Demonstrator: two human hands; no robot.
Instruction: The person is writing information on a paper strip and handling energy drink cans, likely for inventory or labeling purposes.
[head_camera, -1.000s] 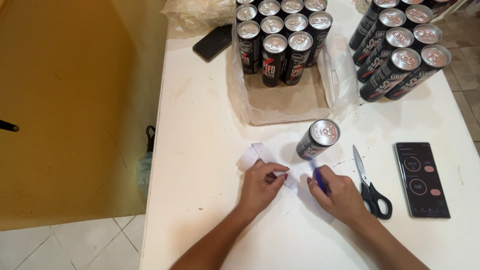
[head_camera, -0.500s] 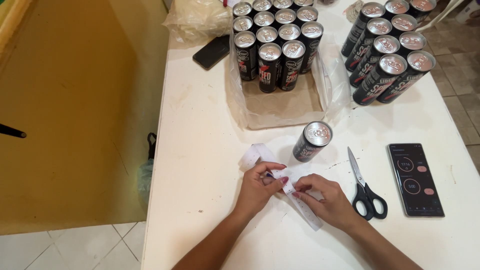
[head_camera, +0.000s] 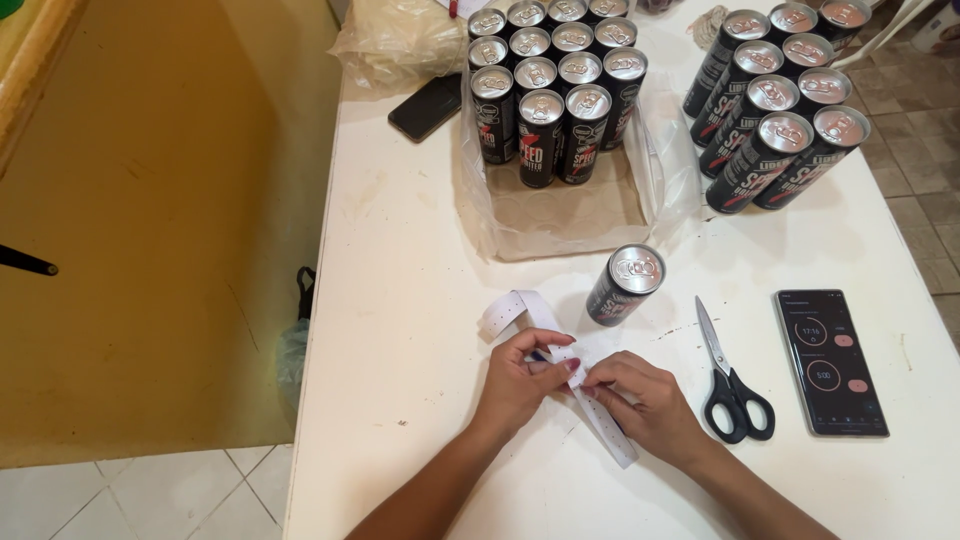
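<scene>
A long white paper strip (head_camera: 560, 375) with small dots along its edges was held between both hands above the white desk (head_camera: 400, 330). The left hand (head_camera: 520, 380) was closed on the strip near its middle, with thumb and fingers pinched over it. The right hand (head_camera: 645, 400) was placed just beside the left, its fingertips pressed together on the same strip. One end of the strip was curled into a loop on the desk beyond the left hand, and the other end was laid diagonally toward the near edge, beneath the right wrist. A small blue item was glimpsed between the hands, but what it was could not be told.

A single dark drink can (head_camera: 625, 285) was stood upright just beyond the hands, apart from them. Black-handled scissors (head_camera: 730, 375) were laid closed to the right of the right hand, near but not touching it. Further right, a smartphone (head_camera: 830, 360) was laid face up with its screen lit.

At the far side of the desk, a shallow cardboard tray (head_camera: 570, 215) wrapped in clear plastic was seen, with a block of upright dark cans (head_camera: 550, 80) filling its far part and its near part bare. A second cluster of like cans (head_camera: 780, 110) was stood to the right of the tray. A second, dark phone (head_camera: 425, 107) was laid to the left of the tray, next to a crumpled clear plastic bag (head_camera: 400, 40).
</scene>
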